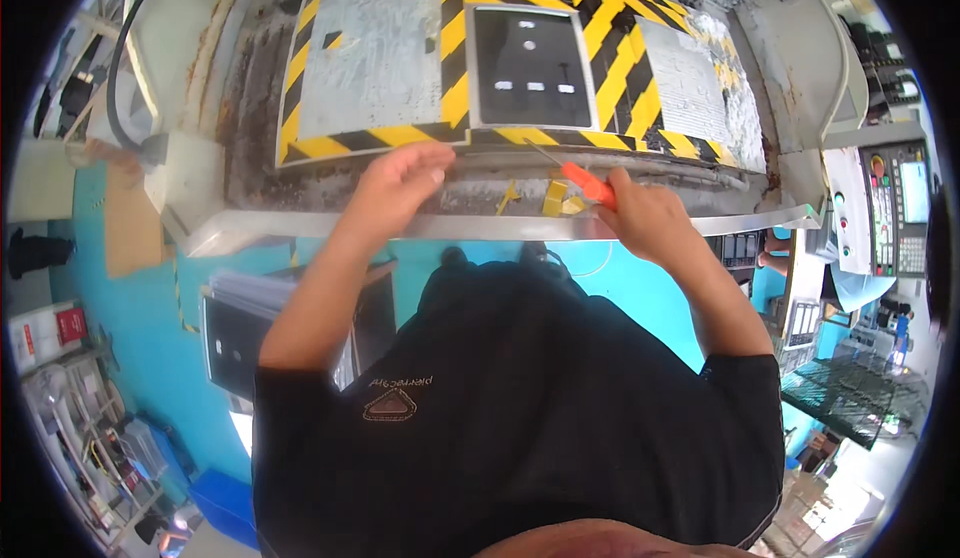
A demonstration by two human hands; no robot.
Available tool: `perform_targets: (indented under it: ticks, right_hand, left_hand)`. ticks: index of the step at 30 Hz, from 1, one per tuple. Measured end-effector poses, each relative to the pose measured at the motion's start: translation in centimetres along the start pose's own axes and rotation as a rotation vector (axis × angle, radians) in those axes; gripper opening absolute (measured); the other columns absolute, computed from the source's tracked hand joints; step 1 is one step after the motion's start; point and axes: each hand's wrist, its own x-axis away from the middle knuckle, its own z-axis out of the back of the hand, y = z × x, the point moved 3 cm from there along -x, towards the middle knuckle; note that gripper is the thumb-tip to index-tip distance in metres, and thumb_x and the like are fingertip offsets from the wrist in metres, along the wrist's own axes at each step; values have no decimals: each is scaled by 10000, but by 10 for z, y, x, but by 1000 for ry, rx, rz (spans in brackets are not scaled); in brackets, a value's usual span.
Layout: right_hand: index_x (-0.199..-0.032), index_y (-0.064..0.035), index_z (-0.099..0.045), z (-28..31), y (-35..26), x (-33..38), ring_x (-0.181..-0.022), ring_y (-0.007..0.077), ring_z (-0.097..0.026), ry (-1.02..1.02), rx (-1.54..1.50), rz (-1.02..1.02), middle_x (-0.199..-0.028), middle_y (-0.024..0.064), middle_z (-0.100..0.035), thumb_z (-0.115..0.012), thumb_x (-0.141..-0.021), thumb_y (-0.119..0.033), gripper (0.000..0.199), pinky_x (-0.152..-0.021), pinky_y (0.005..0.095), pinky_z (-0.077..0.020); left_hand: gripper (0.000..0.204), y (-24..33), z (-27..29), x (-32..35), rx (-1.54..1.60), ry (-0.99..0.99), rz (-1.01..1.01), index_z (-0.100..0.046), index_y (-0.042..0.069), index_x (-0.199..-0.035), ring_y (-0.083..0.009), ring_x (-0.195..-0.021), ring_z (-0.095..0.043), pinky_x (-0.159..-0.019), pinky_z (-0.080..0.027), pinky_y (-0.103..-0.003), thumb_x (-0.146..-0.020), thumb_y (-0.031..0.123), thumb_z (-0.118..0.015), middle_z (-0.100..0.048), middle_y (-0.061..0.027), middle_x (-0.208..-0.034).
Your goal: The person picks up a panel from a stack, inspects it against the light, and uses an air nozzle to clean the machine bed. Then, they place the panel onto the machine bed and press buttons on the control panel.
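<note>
My right hand (pixel 650 216) is closed around the handle of an orange-handled tool with a thin metal shaft (pixel 588 184). The shaft points up and left toward the striped front edge of a black panel (pixel 533 68) with white cutouts or marks. My left hand (pixel 398 186) hovers at the lower edge of the grey plate (pixel 372 58), fingers loosely extended and nothing seen in them. Yellow-and-black striped tape (pixel 455 48) frames the plate and the panel. Small yellow scraps (pixel 555 198) lie on the ledge between my hands.
A metal rim (pixel 480 226) runs along the machine's front, between me and the bed. A dark cable (pixel 118 68) hangs at the left. Stacked dark panels (pixel 232 343) stand at lower left. To the right is a control panel (pixel 882 198) with a red button.
</note>
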Motion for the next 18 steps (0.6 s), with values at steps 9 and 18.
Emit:
perform_targets:
  ticks: [9, 18]
  right_hand:
    - [-1122, -41, -486, 45, 164, 23, -862, 454, -643, 72, -108, -265, -908, 249, -671, -612, -918, -419, 447, -736, 522, -485]
    - [-1087, -30, -492, 5, 160, -69, -851, 433, -659, 99, -226, -81, -860, 245, -672, -568, -933, -449, 453, -736, 520, -505]
  left_hand:
    - [498, -38, -36, -125, -135, 128, 414, -535, 45, -1316, -153, -1170, -517, -1028, -387, -343, -866, 209, -668, -568, -90, -1266]
    - [160, -77, -69, -206, -339, 370, 515, -614, 85, -900, -120, -545, -353, -486, -288, -306, -838, 223, -667, -433, 8, -669]
